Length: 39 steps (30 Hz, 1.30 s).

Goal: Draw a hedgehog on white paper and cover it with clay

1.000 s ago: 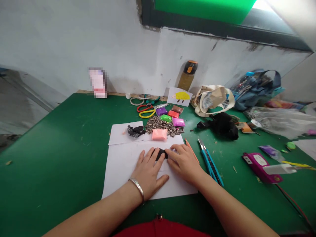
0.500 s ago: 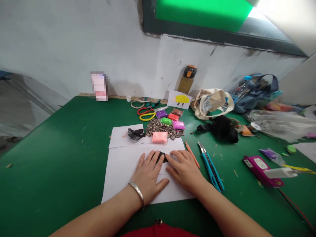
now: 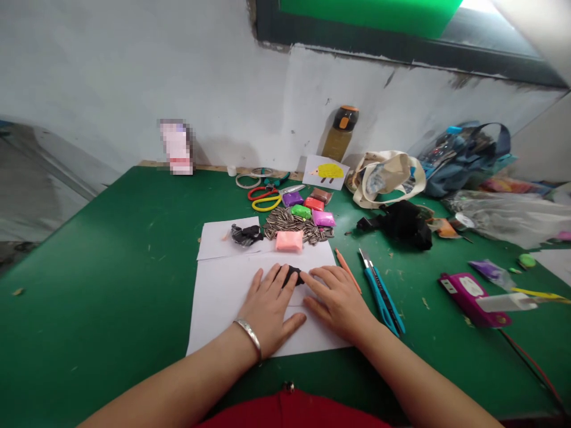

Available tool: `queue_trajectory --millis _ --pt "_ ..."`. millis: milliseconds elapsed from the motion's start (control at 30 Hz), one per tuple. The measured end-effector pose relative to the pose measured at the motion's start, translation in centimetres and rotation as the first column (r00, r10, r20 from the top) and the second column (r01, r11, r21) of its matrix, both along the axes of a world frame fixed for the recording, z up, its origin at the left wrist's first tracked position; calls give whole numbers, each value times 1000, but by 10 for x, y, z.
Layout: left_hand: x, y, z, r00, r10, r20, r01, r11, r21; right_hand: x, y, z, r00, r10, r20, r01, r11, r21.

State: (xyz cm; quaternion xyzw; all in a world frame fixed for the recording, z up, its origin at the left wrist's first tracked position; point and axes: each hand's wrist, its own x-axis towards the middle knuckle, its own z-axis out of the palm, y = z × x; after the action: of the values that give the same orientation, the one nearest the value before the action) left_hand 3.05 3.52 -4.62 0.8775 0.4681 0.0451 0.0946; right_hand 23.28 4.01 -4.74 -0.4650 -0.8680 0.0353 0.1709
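On the white paper (image 3: pixel 214 309) lies a small, flattened piece of black clay (image 3: pixel 292 276). My left hand (image 3: pixel 270 303) rests flat with its fingers spread, the fingertips pressing on the clay and covering part of it. My right hand (image 3: pixel 336 300) touches the clay's right edge with its index fingertip; its fingers are bent a little and apart, grasping nothing. Just beyond sits a packet of peach clay (image 3: pixel 289 242). A crumpled wrapper with black stuff (image 3: pixel 246 235) lies on a smaller sheet to the upper left.
Right of the paper are an orange pencil-like stick (image 3: pixel 348 270) and a blue utility knife (image 3: pixel 381 294), blade out. Behind are sunflower seeds (image 3: pixel 283 223), coloured clay packets (image 3: pixel 301 211), scissors (image 3: pixel 267 202), a hedgehog picture (image 3: pixel 328 172) and a bottle (image 3: pixel 341 134). A magenta glue gun (image 3: pixel 473 300) lies right.
The view has tilted slightly, so things appear a little higher. Both hands stay at the black clay in nearly the same pose.
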Motion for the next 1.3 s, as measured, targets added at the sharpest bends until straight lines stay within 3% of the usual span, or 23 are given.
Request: queue_trajectory --millis 433,1300 --pt "-1 1 -2 1000 -19 4 19 999 25 7 3 7 993 95 -69 -96 995 -14" --pt "0 0 -4 1000 -18 -15 19 999 51 -1 2 2 992 117 -36 -115 992 48"
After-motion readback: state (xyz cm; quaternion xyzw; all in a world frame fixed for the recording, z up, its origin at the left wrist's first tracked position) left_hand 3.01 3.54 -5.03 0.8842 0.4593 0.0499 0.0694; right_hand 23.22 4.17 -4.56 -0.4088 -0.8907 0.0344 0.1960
